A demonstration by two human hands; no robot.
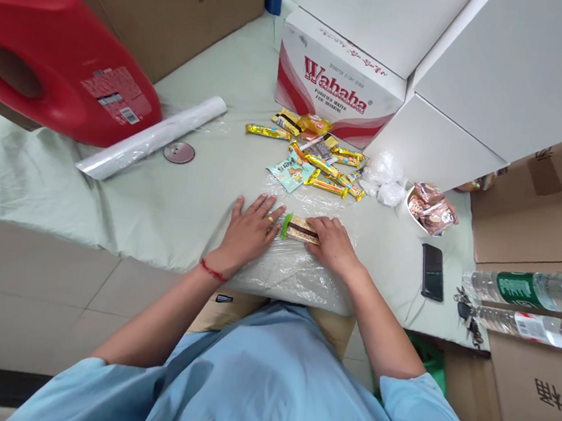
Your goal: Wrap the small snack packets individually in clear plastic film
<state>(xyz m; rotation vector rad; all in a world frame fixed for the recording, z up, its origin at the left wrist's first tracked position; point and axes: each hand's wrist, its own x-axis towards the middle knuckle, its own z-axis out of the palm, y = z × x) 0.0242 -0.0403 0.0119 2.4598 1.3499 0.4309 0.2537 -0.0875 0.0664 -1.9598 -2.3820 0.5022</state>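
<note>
Nearest us, beneath and just left of the right fingers, lies a pale, brown-layered rectangular snack bar with a bright green end (303,230). The right hand (332,246) is curled, fingers over the bar's right end and thumb at its near edge, nearly closed on it. The left hand (252,234) lies palm down with its fingers spread, holding nothing that we can see, its thumb side beside the green end; we cannot tell whether they touch.

We judge the bar light, fairly stiff yet crumbly, so we would take its long edges gently; the green end looks soft. Under both hands, a sheet of clear crinkled plastic film (299,269) looks thin and slippery.

Just beyond the fingertips, slim yellow wrapped packets (326,186) lie heaped with a pale blue printed sachet (291,173). Out to the right of the right fingers, a round white cup (407,218) holds brown-and-pink wrapped snacks (434,213). Farther right lies a clear plastic bottle with a green label (554,291), its fill unclear.

Well left of the left fingers, a red opaque plastic jug (72,41) hides its contents, and farthest ahead, so does a white-and-red cardboard box (341,86).
</note>
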